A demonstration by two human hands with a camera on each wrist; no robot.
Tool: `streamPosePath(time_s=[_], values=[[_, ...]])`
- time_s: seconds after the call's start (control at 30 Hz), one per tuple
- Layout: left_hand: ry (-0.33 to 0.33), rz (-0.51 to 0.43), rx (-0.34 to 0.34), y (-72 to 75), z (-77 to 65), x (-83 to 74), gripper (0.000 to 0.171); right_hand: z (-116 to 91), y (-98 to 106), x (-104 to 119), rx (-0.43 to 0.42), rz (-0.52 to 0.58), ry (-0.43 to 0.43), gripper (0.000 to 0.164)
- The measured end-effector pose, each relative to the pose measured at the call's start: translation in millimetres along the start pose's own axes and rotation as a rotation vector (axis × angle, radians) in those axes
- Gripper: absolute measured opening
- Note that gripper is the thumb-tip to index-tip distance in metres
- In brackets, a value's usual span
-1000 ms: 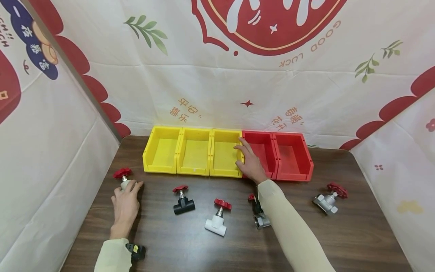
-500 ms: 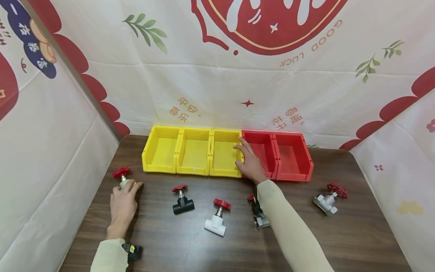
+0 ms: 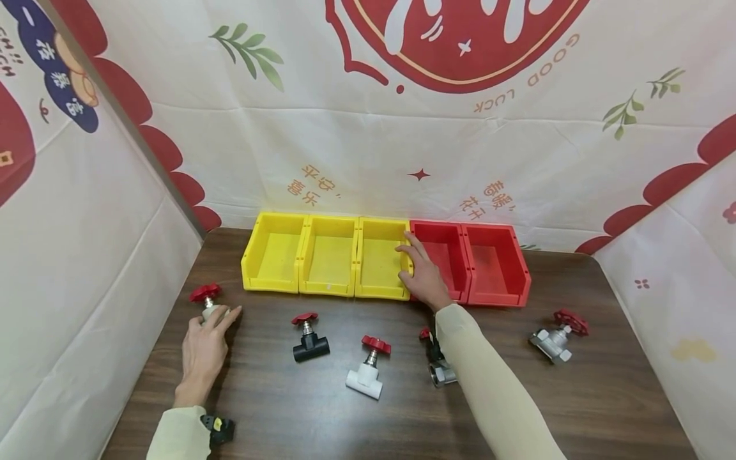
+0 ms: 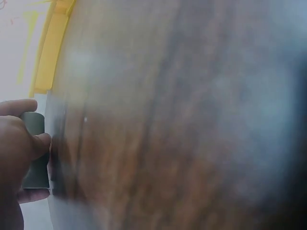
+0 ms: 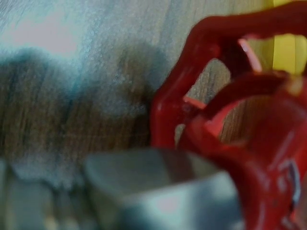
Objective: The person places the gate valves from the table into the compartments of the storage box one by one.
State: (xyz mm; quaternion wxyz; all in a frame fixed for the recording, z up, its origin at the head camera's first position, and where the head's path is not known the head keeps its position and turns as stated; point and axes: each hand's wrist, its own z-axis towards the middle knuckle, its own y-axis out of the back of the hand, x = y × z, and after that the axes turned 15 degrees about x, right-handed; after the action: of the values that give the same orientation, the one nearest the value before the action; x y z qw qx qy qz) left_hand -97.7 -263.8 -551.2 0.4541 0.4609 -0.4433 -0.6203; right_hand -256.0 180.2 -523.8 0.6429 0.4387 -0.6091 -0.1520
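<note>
At the table's left, my left hand [image 3: 204, 351] holds the pale body of a valve with a red handwheel [image 3: 205, 292]. In the left wrist view, the thumb and fingers lie around its grey-green pipe body [image 4: 36, 175]. My right hand [image 3: 424, 275] rests over the wall between the third yellow bin [image 3: 382, 295] and the first red bin [image 3: 439, 243], its fingers spread and bent over the yellow side. Under the right forearm lies a metal valve [image 3: 441, 372], partly hidden; a red handwheel [image 5: 172, 96] fills much of the right wrist view.
Two more yellow bins [image 3: 273, 284] stand left of the hand, and another red bin [image 3: 497, 297] stands at the right end of the row. On the table lie a black tee valve [image 3: 311, 348], a white tee valve [image 3: 365, 382] and a steel valve [image 3: 553, 344]. Printed cloth [image 3: 368, 147] hangs behind.
My left wrist and forearm have shifted slightly to the left, while the fingers stay at the valve. The right hand keeps its place at the bins.
</note>
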Motion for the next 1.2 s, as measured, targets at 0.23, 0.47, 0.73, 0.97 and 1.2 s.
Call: streamPosePath(time_s=[0.23,0.47,0.73,0.97,1.2], values=[[-0.031,0.008,-0.056,3.0,-0.7,-2.8,0.061,0,0,0,-0.005,-0.008,0.013,0.062],[-0.078,0.013,-0.09,9.7,9.2,-10.1,0.056,0,0,-1,-0.007,-0.01,0.014,0.062],[-0.178,-0.028,-0.152,19.7,23.4,-21.5,0.052,1,0,-1,-0.004,-0.01,0.018,0.062],[-0.213,-0.051,-0.141,26.9,33.5,-30.7,0.051,2,-1,-2,-0.002,-0.019,-0.001,0.064],[-0.243,-0.041,-0.057,32.1,49.2,-43.8,0.058,2,-3,-4,-0.011,-0.022,0.006,0.063]])
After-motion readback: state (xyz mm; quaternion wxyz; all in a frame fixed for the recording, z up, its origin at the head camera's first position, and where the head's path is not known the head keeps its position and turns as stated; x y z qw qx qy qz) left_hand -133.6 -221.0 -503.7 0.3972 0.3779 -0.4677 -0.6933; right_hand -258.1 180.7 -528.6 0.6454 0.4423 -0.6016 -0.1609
